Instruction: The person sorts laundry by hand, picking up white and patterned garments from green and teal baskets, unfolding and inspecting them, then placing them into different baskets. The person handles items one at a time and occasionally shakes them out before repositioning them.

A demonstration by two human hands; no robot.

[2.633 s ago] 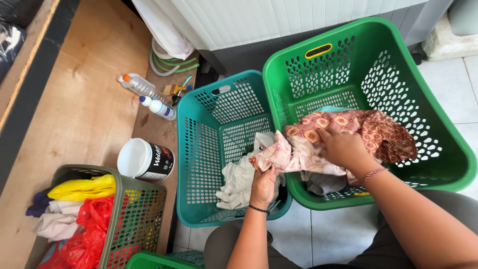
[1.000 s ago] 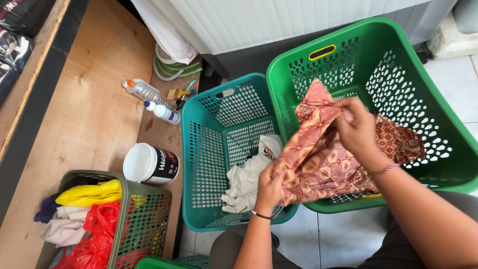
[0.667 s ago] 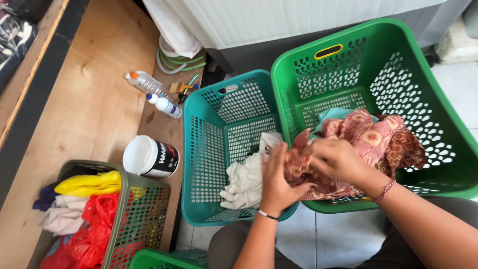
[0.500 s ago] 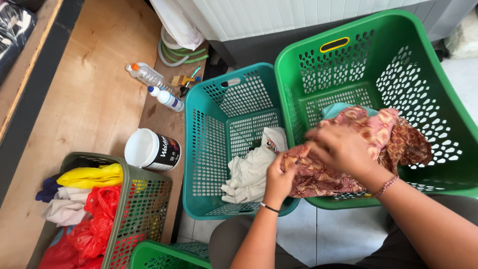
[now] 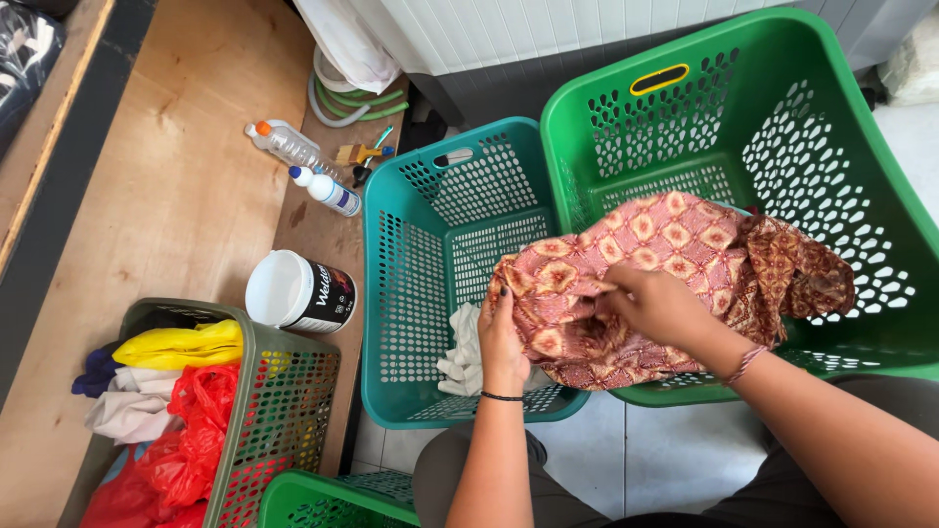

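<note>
A red and pink patterned cloth (image 5: 675, 254) is spread over the near rim where the teal basket (image 5: 421, 284) and the large green basket (image 5: 782, 117) meet. My left hand (image 5: 502, 337) grips its left edge above the teal basket. My right hand (image 5: 660, 308) pinches the cloth near its middle. The cloth's right end hangs bunched inside the green basket. A white garment (image 5: 462, 352) lies at the bottom of the teal basket, partly hidden by my left hand.
An olive basket (image 5: 284, 391) at lower left holds yellow, red and white items. A white tub (image 5: 293, 291) with a black label, two plastic bottles (image 5: 308, 171) and a brush lie on the wooden boards. Another green basket rim (image 5: 333, 499) shows at the bottom.
The cloth was lifted up and opened, then lowered and bunched; now it is spread flatter across the basket rims. My hands have shifted along its edge.
</note>
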